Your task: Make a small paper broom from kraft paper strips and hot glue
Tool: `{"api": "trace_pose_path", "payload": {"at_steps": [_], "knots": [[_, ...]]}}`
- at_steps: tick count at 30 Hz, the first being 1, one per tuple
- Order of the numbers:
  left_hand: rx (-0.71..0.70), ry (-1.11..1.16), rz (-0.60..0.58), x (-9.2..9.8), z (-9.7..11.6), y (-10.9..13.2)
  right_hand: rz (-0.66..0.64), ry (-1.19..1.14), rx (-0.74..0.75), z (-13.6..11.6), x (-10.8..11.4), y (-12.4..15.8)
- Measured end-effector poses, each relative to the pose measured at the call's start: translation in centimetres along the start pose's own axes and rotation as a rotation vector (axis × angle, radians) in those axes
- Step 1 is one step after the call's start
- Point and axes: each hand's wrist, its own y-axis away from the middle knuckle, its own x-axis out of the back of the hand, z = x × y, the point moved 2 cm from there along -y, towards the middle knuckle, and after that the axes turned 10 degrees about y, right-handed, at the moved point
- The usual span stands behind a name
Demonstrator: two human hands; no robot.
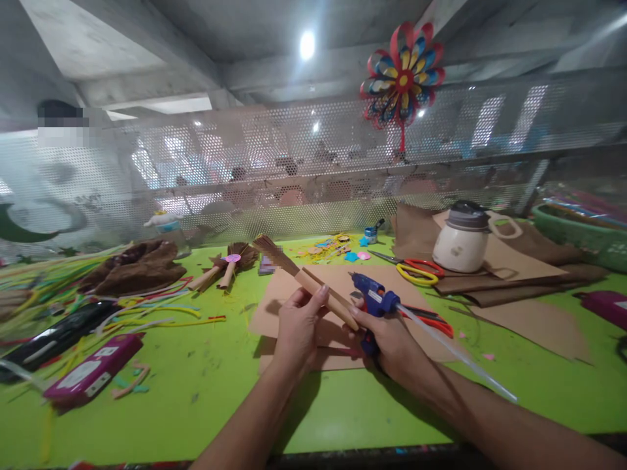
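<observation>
My left hand is closed around a small brown paper broom, a rolled stick with a fringed brush end pointing up and left. My right hand grips a blue hot glue gun, its nozzle aimed left at the broom's handle and a clear glue stick trailing out behind to the right. Its fingertips also touch the lower end of the rolled stick. Both hands hover over a sheet of brown paper on the green table.
Two finished paper brooms lie further back. Red-and-yellow scissors and a cream jug sit to the right on brown paper sheets. Coloured strips, a brown fringe pile and pink packets fill the left. A mesh screen with a pinwheel stands behind.
</observation>
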Motion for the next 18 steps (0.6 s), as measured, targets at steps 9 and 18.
{"api": "trace_pose_path", "payload": {"at_steps": [9,18], "knots": [[0.012,-0.015,0.006,0.15,-0.32,-0.04,-0.017,-0.020,0.021,0.03,0.14,-0.05],[0.030,0.003,-0.005,0.06,-0.24,-0.04,-0.059,-0.006,0.088,0.38,0.49,-0.40]]}}
